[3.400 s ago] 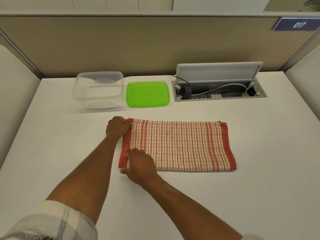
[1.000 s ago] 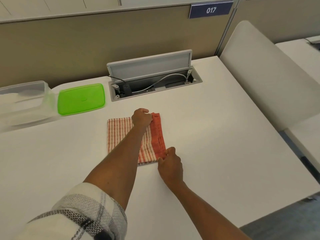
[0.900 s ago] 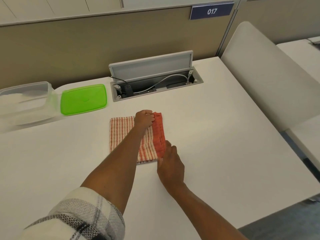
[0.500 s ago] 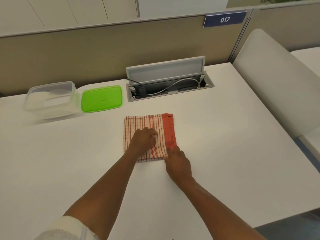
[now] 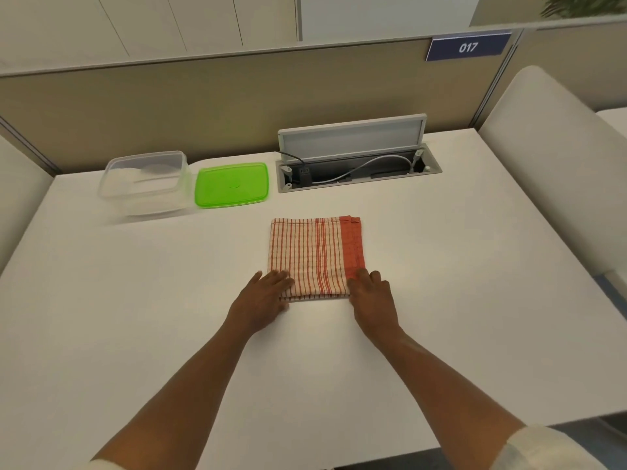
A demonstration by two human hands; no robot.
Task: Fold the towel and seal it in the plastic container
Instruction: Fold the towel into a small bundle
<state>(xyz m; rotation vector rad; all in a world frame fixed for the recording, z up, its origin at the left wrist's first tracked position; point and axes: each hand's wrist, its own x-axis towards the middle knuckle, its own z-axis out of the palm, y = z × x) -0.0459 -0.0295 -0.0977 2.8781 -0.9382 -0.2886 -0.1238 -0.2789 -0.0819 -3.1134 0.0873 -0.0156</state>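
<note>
The red-and-white striped towel (image 5: 314,252) lies folded into a rough square in the middle of the white table (image 5: 135,317). My left hand (image 5: 263,298) rests on its near left corner, fingers over the edge. My right hand (image 5: 371,295) rests on its near right corner by the red border. Whether the fingers pinch the cloth or only lie on it I cannot tell. The clear plastic container (image 5: 146,184) stands open at the back left, holding nothing. Its green lid (image 5: 232,184) lies flat just to its right.
An open cable box (image 5: 356,161) with a raised grey flap and cords sits in the table behind the towel. A beige partition runs along the back edge. White curved panels stand at the left and right sides of the table.
The towel went from a long rectangle to a square, folded left over right. My left hand came off the far corner and both hands slid down to the near corners.
</note>
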